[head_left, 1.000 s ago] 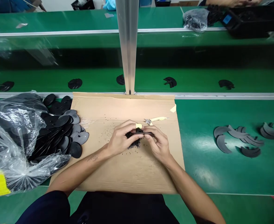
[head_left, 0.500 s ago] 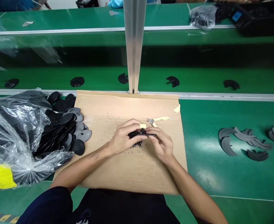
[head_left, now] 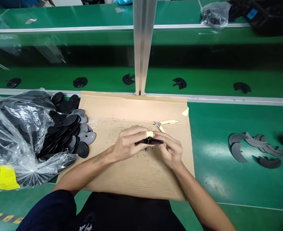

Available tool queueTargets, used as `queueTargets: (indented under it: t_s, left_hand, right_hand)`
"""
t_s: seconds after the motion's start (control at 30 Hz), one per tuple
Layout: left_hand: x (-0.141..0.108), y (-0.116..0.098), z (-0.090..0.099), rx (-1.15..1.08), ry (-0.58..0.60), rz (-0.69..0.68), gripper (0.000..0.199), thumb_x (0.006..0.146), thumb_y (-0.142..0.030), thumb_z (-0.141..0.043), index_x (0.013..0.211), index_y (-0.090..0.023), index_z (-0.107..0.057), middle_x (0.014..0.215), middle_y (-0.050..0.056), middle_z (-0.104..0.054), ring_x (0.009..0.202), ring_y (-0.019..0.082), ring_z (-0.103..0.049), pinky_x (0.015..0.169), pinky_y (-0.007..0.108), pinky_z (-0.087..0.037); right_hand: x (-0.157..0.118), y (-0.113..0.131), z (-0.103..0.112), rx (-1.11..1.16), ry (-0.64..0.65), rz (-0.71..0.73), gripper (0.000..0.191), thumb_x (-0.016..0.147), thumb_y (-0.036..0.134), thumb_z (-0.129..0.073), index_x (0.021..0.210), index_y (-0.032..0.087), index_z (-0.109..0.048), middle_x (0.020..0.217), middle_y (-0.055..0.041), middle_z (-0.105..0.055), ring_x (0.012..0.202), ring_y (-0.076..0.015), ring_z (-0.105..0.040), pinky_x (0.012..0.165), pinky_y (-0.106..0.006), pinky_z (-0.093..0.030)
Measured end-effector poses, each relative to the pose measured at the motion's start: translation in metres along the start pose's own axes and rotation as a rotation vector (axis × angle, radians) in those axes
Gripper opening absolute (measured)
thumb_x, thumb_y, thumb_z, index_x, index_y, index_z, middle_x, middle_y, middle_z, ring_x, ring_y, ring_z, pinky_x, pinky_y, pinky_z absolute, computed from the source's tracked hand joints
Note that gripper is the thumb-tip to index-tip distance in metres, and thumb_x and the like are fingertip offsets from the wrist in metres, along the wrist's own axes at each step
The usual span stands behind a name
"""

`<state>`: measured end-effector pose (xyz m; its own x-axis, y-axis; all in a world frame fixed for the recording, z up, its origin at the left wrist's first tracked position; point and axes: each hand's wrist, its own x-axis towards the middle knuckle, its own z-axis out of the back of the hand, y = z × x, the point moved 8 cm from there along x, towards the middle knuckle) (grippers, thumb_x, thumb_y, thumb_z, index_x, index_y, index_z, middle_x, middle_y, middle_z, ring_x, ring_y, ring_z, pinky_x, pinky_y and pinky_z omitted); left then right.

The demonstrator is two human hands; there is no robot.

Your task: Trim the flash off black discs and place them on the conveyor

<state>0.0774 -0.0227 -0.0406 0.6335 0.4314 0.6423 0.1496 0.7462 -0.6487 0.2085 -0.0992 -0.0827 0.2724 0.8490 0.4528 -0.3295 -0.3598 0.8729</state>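
Note:
Between my two hands a black disc-shaped part [head_left: 149, 141] is held nearly edge-on above a cardboard sheet [head_left: 136, 179]. My left hand [head_left: 127, 144] grips its left end; a yellow wrap [head_left: 149, 134] shows on one finger. On the right end, the fingers of my right hand [head_left: 171, 149] are closed. Small black bits [head_left: 145, 149] lie scattered on the cardboard beneath and left of the part. Cutting pliers with pale yellow handles [head_left: 167, 122] rest just beyond my hands.
A clear plastic bag [head_left: 18, 128] spills black discs [head_left: 70, 141] at the left. Curved grey pieces [head_left: 259, 142] lie on the green table at right. A metal post [head_left: 142, 48] rises behind the cardboard. Black parts [head_left: 80, 82] sit spaced along the green strip beyond.
The black part has turned and now shows as a thin dark edge with a small stem. The view has shifted slightly; both hands stay on the part.

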Motion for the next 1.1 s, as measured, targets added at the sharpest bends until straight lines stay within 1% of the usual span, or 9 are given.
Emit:
queueTargets:
  t_s: [0.2, 0.3, 0.4, 0.57, 0.67, 0.8, 0.97, 1.03, 1.1]
  left_hand:
    - [0.002, -0.002, 0.0, -0.018, 0.037, -0.005, 0.022, 0.093, -0.018, -0.071, 0.113, -0.01, -0.069, 0.101, 0.013, -0.071, 0.091, 0.016, -0.07, 0.08, 0.026, -0.061]
    - [0.001, -0.001, 0.003, -0.008, 0.003, 0.005, 0.022, 0.09, -0.019, -0.075, 0.111, -0.013, -0.07, 0.098, 0.01, -0.072, 0.088, 0.014, -0.07, 0.077, 0.024, -0.061]
    - [0.001, 0.0, 0.002, -0.004, 0.01, 0.015, 0.022, 0.092, -0.021, -0.073, 0.113, -0.015, -0.069, 0.1, 0.009, -0.072, 0.089, 0.015, -0.07, 0.077, 0.026, -0.062]
    - [0.0, -0.001, -0.001, 0.013, 0.031, -0.012, 0.02, 0.096, -0.02, -0.067, 0.114, -0.011, -0.068, 0.104, 0.012, -0.072, 0.094, 0.017, -0.07, 0.08, 0.029, -0.063]
    - [-0.002, -0.003, 0.001, 0.015, -0.009, -0.021, 0.022, 0.092, -0.017, -0.071, 0.113, -0.013, -0.069, 0.101, 0.01, -0.072, 0.091, 0.015, -0.07, 0.079, 0.027, -0.063]
    - [-0.001, -0.002, 0.0, -0.003, 0.003, -0.004, 0.023, 0.091, -0.016, -0.073, 0.113, -0.011, -0.069, 0.1, 0.01, -0.071, 0.089, 0.015, -0.069, 0.077, 0.026, -0.061]
    - [0.003, 0.002, -0.003, -0.041, 0.025, 0.048, 0.029, 0.092, -0.025, -0.073, 0.119, -0.015, -0.068, 0.103, 0.009, -0.069, 0.096, 0.017, -0.067, 0.083, 0.03, -0.059]
    - [0.003, 0.004, -0.002, -0.064, 0.038, 0.079, 0.024, 0.096, -0.024, -0.067, 0.119, -0.016, -0.068, 0.108, 0.01, -0.07, 0.102, 0.018, -0.067, 0.088, 0.031, -0.059]
    - [0.0, 0.009, 0.001, -0.083, 0.044, 0.126, 0.021, 0.099, -0.023, -0.062, 0.118, -0.016, -0.069, 0.108, 0.01, -0.072, 0.102, 0.017, -0.068, 0.088, 0.03, -0.058]
  right_hand:
    - [0.0, 0.0, 0.0, -0.014, 0.003, -0.01, 0.021, 0.106, 0.041, -0.062, 0.108, 0.027, -0.078, 0.108, -0.0066, -0.075, 0.1, -0.0268, -0.073, 0.089, -0.041, -0.063]
    - [0.001, 0.0, -0.001, 0.006, 0.018, -0.015, 0.02, 0.106, 0.038, -0.061, 0.108, 0.027, -0.078, 0.107, -0.0063, -0.075, 0.1, -0.0267, -0.073, 0.088, -0.041, -0.064]
    - [0.002, 0.002, -0.001, -0.001, 0.021, 0.013, 0.019, 0.106, 0.035, -0.061, 0.11, 0.026, -0.078, 0.107, -0.0068, -0.075, 0.098, -0.0261, -0.074, 0.088, -0.04, -0.065]
    - [0.005, 0.009, 0.001, 0.039, 0.009, 0.128, 0.017, 0.105, 0.022, -0.063, 0.115, 0.026, -0.076, 0.115, -0.006, -0.073, 0.101, -0.0229, -0.073, 0.092, -0.036, -0.064]
    - [0.007, 0.009, -0.001, 0.061, 0.028, 0.132, 0.018, 0.106, 0.021, -0.062, 0.116, 0.025, -0.076, 0.114, -0.006, -0.074, 0.102, -0.0227, -0.073, 0.091, -0.034, -0.064]
    - [0.006, 0.009, -0.002, 0.061, 0.027, 0.123, 0.016, 0.105, 0.022, -0.063, 0.113, 0.025, -0.077, 0.11, -0.0056, -0.075, 0.099, -0.0227, -0.074, 0.089, -0.033, -0.064]
    - [0.006, 0.009, 0.001, 0.028, 0.014, 0.092, 0.014, 0.106, 0.026, -0.063, 0.109, 0.026, -0.077, 0.11, -0.0051, -0.075, 0.097, -0.0235, -0.074, 0.089, -0.036, -0.064]
    - [0.009, 0.01, 0.006, -0.033, 0.067, 0.098, 0.015, 0.106, 0.029, -0.063, 0.115, 0.026, -0.074, 0.114, -0.0056, -0.073, 0.101, -0.0242, -0.072, 0.092, -0.038, -0.063]
    - [0.014, 0.006, 0.014, -0.188, 0.136, 0.097, 0.023, 0.105, 0.034, -0.064, 0.125, 0.026, -0.07, 0.123, -0.0078, -0.069, 0.111, -0.0269, -0.068, 0.1, -0.044, -0.059]
